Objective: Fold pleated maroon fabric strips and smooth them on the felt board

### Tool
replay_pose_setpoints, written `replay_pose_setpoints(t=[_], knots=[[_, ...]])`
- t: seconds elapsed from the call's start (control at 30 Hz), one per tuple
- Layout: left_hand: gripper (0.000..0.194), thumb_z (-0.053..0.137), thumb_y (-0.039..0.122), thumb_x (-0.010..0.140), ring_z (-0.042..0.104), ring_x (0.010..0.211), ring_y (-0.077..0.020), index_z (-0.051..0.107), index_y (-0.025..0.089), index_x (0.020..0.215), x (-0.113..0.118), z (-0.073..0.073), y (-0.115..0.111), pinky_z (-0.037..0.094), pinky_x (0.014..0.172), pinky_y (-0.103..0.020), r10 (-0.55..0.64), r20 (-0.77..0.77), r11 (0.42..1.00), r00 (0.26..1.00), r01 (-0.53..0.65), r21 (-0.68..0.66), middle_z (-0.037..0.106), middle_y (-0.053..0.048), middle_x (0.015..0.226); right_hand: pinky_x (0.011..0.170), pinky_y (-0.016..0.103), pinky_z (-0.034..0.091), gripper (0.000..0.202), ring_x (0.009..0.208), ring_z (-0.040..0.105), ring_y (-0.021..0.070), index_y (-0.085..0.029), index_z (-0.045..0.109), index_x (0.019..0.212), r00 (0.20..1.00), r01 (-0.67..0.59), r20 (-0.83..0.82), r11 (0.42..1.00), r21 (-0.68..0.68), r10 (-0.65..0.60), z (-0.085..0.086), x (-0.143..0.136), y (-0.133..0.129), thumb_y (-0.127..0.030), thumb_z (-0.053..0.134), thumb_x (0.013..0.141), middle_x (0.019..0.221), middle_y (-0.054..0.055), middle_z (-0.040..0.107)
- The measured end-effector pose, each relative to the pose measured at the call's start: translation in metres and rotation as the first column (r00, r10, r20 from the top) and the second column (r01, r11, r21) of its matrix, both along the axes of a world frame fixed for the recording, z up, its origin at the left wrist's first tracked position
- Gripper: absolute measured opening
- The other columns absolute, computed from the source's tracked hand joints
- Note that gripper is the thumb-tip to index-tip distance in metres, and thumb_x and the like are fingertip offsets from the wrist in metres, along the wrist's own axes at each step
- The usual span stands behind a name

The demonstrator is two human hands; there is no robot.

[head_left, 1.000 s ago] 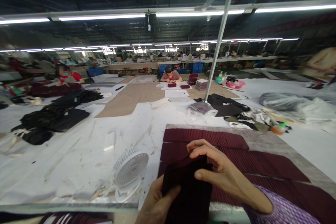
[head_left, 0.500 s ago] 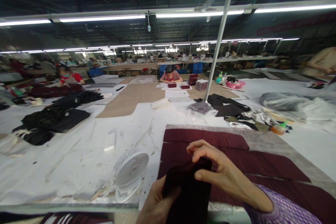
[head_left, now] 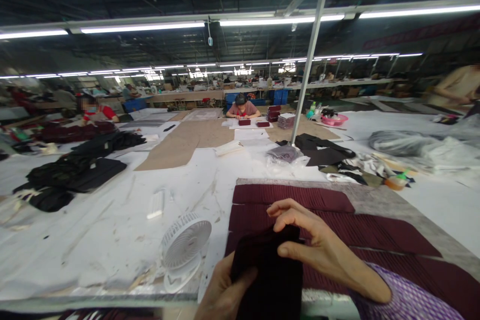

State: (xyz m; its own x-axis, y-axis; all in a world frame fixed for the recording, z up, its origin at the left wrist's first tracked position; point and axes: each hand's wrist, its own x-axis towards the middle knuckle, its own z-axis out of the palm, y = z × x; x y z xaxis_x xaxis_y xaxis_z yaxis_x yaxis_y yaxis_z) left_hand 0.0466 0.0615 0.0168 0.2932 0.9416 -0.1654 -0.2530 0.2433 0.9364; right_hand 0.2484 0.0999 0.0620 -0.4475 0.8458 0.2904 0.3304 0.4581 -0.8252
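A dark fabric piece [head_left: 272, 275], nearly black in the shade, stands up at the table's front edge. My left hand [head_left: 227, 287] grips its left side, the thumb across its face and the fingers behind. My right hand [head_left: 313, 242] is at the top right corner, thumb and forefinger curved around the edge, the other fingers raised; whether they pinch it is hard to tell. Behind and to the right, overlapping maroon fabric pieces [head_left: 375, 230] lie in rows on a grey mottled sheet [head_left: 369, 200].
A white fan [head_left: 187, 245] stands left of my hands, with a white box-shaped item [head_left: 155, 205] behind it. Dark garments [head_left: 93, 175] lie at left. A metal pole [head_left: 311, 55] rises beyond a plastic-wrapped bundle [head_left: 285, 155]. Across the table a person [head_left: 242, 107] handles maroon pieces.
The view has shifted very slightly. Both hands keep nearly the same pose on the dark fabric piece, whose upper part has tilted or spread slightly.
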Motion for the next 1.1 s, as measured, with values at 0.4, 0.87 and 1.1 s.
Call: replay_pose_setpoints(t=[0.4, 0.87, 1.1], knots=[[0.041, 0.076, 0.033, 0.064, 0.066, 0.09, -0.0281, 0.07, 0.017, 0.102, -0.004, -0.007, 0.001, 0.051, 0.083, -0.04, 0.208, 0.207, 0.966, 0.956, -0.167, -0.199, 0.075, -0.009, 0.091, 0.09, 0.036, 0.047, 0.016, 0.107, 0.056, 0.0241, -0.022, 0.067, 0.084, 0.999, 0.028, -0.015, 0.997, -0.071, -0.029, -0.012, 0.004, 0.007, -0.038, 0.068, 0.08, 0.117, 0.007, 0.055], [0.046, 0.076, 0.031, 0.066, 0.068, 0.093, -0.0271, 0.065, 0.017, 0.109, 0.01, 0.003, 0.012, 0.055, 0.079, -0.037, 0.387, 0.278, 0.92, 0.879, -0.346, -0.184, 0.074, -0.009, 0.1, 0.097, 0.039, 0.047, 0.034, 0.117, 0.051, 0.0271, -0.03, 0.063, 0.119, 0.989, 0.117, -0.075, 0.987, -0.112, -0.126, -0.061, -0.016, -0.011, -0.039, 0.059, 0.087, 0.127, 0.008, 0.053], [0.049, 0.074, 0.034, 0.069, 0.067, 0.092, -0.0253, 0.062, 0.017, 0.114, 0.004, -0.002, 0.016, 0.054, 0.081, -0.036, 0.39, 0.289, 0.92, 0.874, -0.359, -0.156, 0.074, -0.008, 0.097, 0.092, 0.043, 0.05, 0.028, 0.113, 0.051, 0.0297, -0.028, 0.065, 0.112, 0.943, 0.306, 0.05, 0.919, 0.251, -0.328, -0.084, -0.022, -0.016, -0.032, 0.063, 0.084, 0.124, 0.01, 0.05]])
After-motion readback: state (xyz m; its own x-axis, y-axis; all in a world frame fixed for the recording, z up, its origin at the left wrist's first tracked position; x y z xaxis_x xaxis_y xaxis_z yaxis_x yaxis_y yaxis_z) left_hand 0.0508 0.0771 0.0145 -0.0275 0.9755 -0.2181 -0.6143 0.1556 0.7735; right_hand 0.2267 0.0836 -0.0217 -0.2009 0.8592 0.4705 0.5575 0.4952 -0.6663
